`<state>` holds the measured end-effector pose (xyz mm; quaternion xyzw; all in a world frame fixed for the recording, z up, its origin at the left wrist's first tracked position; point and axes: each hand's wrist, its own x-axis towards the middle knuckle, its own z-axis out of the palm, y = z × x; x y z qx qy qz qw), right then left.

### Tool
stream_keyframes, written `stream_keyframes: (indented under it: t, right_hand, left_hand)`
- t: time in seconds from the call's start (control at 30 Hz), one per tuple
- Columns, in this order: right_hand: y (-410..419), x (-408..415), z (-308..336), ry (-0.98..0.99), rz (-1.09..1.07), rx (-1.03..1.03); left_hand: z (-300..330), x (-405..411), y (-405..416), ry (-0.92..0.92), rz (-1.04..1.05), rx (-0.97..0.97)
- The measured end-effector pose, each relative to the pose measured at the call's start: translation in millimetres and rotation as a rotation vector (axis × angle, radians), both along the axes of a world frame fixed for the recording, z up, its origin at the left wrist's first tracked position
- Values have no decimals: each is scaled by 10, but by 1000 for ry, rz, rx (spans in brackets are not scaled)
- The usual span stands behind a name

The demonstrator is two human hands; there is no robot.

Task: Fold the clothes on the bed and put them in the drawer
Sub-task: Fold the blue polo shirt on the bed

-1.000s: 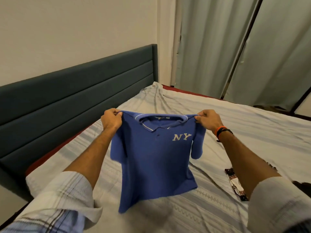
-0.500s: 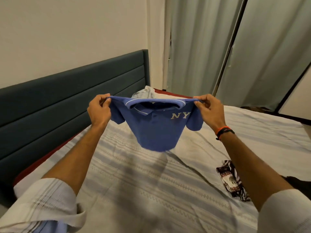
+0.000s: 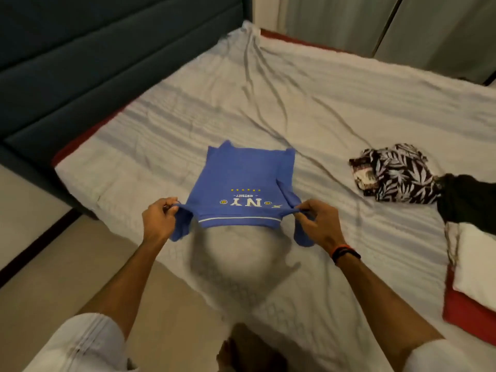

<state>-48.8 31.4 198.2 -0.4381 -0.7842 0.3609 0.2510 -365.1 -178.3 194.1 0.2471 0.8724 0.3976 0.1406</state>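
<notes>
Pinching the shoulders of the blue knit polo shirt (image 3: 241,178), left hand (image 3: 158,218) and right hand (image 3: 318,224) hold it stretched over the grey-sheeted bed (image 3: 322,103). Light, limp, non-slippery fabric; shoulder seams judged best hold.

One blue shirt (image 3: 241,183), one leaf-print garment (image 3: 394,173), one black garment (image 3: 467,200), perhaps one white pillow (image 3: 477,267), two hands, left (image 3: 158,224) and right (image 3: 319,224), one bed (image 3: 349,103).
</notes>
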Motion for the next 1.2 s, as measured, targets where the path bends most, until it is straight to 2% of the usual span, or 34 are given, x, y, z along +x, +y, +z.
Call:
stream_keyframes:
  t: [0.17, 0.33, 0.47, 0.7, 0.8, 0.9, 1.2]
  right_hand:
    - [-590, 246, -622, -201, 13, -162]
    - [-961, 371, -1143, -356, 35, -221]
    - [-1214, 409, -1439, -452, 72, -249]
    - [-1415, 437, -1695, -706, 169, -276]
    - [-1426, 459, -1693, -736, 172, -311]
    - [-1377, 466, -1653, -694, 121, -342]
    - [-924, 430, -1505, -585, 71, -386]
  left_hand:
    - [-708, 236, -476, -62, -84, -166]
    - [-1207, 356, -753, 34, -253, -410]
    - [-1575, 457, -860, 25, -347, -539]
    - [-1872, 677, -1002, 46, -477, -761]
    - [-1847, 807, -1014, 47, -493, -874]
    - [-1791, 942, -936, 20, -456, -864]
    - [-1621, 1726, -285, -198, -412, -626]
